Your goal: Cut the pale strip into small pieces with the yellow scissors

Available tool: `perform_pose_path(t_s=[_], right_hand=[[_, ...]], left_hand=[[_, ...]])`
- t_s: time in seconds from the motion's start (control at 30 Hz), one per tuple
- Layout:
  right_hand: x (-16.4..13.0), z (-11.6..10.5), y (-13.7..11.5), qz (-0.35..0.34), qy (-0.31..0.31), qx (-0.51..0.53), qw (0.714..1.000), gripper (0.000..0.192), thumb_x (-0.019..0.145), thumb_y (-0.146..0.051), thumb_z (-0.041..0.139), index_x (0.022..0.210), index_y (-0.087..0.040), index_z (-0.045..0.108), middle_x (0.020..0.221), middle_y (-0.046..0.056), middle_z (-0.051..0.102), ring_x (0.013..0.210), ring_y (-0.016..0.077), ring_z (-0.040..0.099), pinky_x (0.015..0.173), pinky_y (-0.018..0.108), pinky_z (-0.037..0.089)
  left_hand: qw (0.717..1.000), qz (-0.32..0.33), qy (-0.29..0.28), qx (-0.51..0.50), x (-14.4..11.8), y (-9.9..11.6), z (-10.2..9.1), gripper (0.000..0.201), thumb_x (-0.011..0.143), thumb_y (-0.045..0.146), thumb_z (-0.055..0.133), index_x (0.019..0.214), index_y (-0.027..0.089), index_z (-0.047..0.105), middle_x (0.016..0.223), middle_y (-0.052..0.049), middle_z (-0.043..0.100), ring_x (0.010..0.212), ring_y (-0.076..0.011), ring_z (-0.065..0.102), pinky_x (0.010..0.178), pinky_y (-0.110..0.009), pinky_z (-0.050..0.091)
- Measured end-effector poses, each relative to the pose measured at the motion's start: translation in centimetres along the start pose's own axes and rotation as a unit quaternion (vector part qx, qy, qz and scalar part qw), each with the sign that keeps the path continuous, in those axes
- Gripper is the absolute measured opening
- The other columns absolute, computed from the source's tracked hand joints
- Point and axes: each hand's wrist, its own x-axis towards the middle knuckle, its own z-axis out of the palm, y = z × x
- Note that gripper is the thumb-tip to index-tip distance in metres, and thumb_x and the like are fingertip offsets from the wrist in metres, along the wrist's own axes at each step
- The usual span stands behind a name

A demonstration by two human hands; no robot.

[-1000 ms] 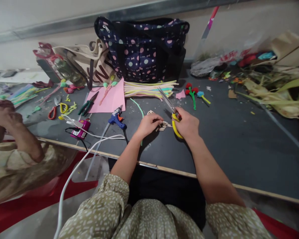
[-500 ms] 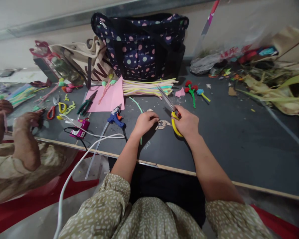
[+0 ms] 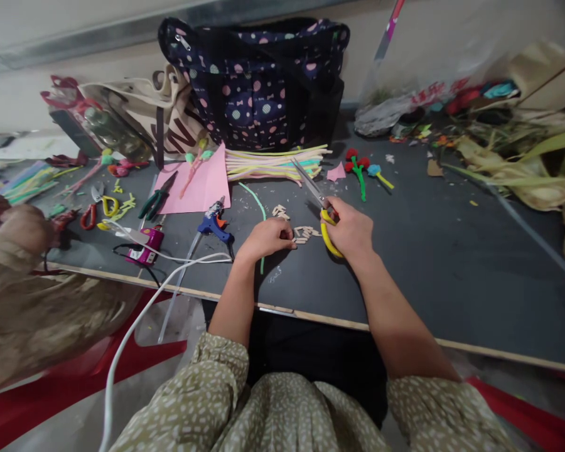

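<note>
My right hand (image 3: 351,229) is wrapped round the yellow handle of a pair of scissors (image 3: 311,181), whose blades point away towards the back of the table. Low over the tabletop, my left hand (image 3: 269,238) has its fingers curled and pressed together. Whatever is between those fingertips, if anything, is too small to make out. Just right of them lies a small heap of short pale cut pieces (image 3: 306,234). A second little group of pale pieces (image 3: 279,212) sits behind my left hand. A green pipe cleaner (image 3: 254,198) runs partly under that hand.
A blue glue gun (image 3: 214,226) with a white cable (image 3: 141,307) lies to the left. Behind are pink paper (image 3: 179,194), a bundle of pipe cleaners (image 3: 263,164), pipe-cleaner flowers (image 3: 359,169) and a dotted bag (image 3: 258,88). A co-worker's hand (image 3: 26,229) is at far left.
My left hand has moved slightly down and towards me, uncovering the pale pieces behind it. The scissors stay in my right hand. The co-worker's hands have shifted left.
</note>
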Motion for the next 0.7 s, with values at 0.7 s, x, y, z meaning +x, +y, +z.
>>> perform_pose_path(t_s=[0.7], right_hand=[[-0.4, 0.5, -0.1, -0.035, 0.009, 0.016, 0.999, 0.028, 0.079, -0.032, 0.056, 0.104, -0.026, 0.065, 0.080, -0.001, 0.067, 0.071, 0.0147, 0.059, 0.059, 0.024, 0.036]], left_hand=[[0.686, -0.051, 0.292, -0.664, 0.7, 0.4, -0.6, 0.029, 0.059, 0.026, 0.086, 0.076, 0.017, 0.064, 0.074, 0.001, 0.069, 0.065, -0.0080, 0.064, 0.061, -0.018, 0.051]])
